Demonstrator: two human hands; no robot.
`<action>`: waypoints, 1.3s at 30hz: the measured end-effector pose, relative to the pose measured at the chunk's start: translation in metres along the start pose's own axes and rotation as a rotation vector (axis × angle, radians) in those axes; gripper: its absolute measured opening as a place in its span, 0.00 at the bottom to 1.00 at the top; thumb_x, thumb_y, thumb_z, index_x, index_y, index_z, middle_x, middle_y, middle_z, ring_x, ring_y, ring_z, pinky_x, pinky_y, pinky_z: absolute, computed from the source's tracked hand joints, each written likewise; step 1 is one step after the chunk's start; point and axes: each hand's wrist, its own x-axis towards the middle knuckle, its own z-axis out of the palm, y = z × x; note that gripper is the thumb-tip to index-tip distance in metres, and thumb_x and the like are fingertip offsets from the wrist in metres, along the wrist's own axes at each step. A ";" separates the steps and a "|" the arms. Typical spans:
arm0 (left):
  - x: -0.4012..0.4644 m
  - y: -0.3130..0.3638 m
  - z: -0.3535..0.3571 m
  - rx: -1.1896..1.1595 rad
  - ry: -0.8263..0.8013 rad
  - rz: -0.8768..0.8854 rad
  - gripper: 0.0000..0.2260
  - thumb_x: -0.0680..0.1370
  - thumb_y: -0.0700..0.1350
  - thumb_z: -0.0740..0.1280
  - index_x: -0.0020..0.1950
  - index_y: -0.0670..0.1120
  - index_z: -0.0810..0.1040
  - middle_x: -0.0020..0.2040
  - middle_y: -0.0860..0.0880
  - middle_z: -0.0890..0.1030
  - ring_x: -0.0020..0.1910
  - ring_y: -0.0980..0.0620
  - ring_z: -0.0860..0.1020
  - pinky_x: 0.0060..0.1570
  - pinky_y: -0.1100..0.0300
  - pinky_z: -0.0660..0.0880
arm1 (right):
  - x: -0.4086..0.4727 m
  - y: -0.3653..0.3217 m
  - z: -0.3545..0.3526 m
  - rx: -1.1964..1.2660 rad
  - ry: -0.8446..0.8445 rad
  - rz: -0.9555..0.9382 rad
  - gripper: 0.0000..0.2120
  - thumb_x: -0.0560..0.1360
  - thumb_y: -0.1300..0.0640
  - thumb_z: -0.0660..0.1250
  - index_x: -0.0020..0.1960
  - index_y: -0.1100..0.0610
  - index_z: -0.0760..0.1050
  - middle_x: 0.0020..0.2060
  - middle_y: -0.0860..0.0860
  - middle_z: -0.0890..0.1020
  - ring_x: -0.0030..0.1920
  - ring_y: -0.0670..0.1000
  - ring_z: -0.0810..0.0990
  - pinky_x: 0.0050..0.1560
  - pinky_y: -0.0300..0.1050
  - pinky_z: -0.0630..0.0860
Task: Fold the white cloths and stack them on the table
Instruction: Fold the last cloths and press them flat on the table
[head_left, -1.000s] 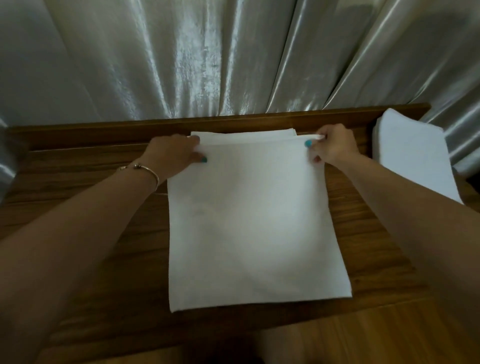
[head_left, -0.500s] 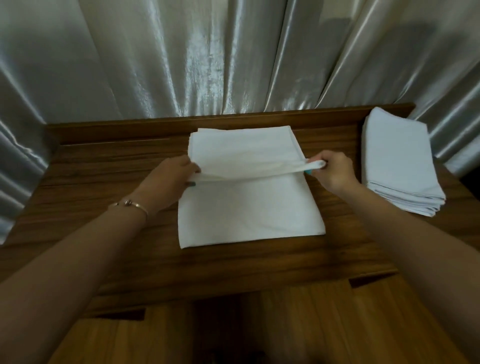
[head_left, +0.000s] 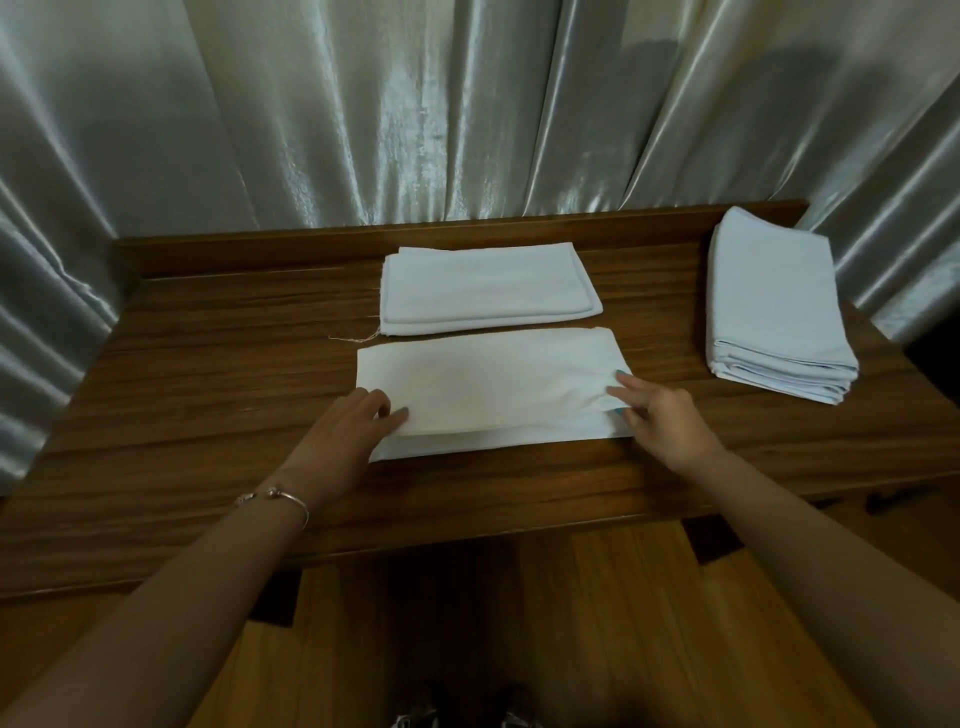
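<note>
A white cloth (head_left: 488, 387) is lying flat on the wooden table (head_left: 208, 374), now folded into a long, narrow band running left to right. Half a second ago its far half was being drawn toward the person, and a second ago it was still spread out tall toward the near edge; the top layer is now resting down on the lower one, stopping a little short so that a strip of the lower layer is showing along the near side.

The left hand (head_left: 353, 426) is lying at the near left corner, fingers loosely curled with the tips touching the top layer's edge, no longer pinching it. The right hand (head_left: 660, 415) is at the near right corner, fingers spread, its tips pressing on a small wrinkle in the cloth rather than gripping it. A bracelet (head_left: 275, 496) is sitting on the left wrist.

Just beyond the band, and apart from it, a small pile of folded cloths (head_left: 488, 288) is now fully uncovered. Well to the right, a taller stack of cloths (head_left: 774, 312) is sitting by the table's edge. Shiny curtains (head_left: 415, 114) are hanging behind.
</note>
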 end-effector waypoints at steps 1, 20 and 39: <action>-0.002 0.001 0.001 0.003 -0.005 0.001 0.32 0.74 0.35 0.66 0.76 0.52 0.61 0.65 0.50 0.68 0.59 0.51 0.66 0.57 0.62 0.67 | -0.004 0.001 0.003 -0.009 0.004 -0.009 0.19 0.77 0.67 0.63 0.67 0.58 0.74 0.72 0.52 0.69 0.72 0.54 0.68 0.73 0.53 0.62; 0.071 0.042 -0.015 -0.375 0.398 -0.124 0.13 0.79 0.42 0.61 0.62 0.45 0.78 0.53 0.46 0.80 0.53 0.47 0.76 0.53 0.55 0.73 | 0.059 -0.071 0.035 -0.164 0.274 -0.091 0.20 0.74 0.66 0.64 0.65 0.56 0.76 0.70 0.56 0.72 0.72 0.56 0.65 0.73 0.48 0.57; 0.127 0.010 0.056 -0.226 0.081 -0.332 0.34 0.72 0.73 0.40 0.76 0.62 0.49 0.79 0.50 0.51 0.78 0.53 0.45 0.74 0.52 0.37 | 0.127 -0.004 0.077 -0.482 -0.016 0.183 0.31 0.75 0.31 0.32 0.76 0.38 0.37 0.78 0.46 0.42 0.77 0.54 0.37 0.71 0.60 0.34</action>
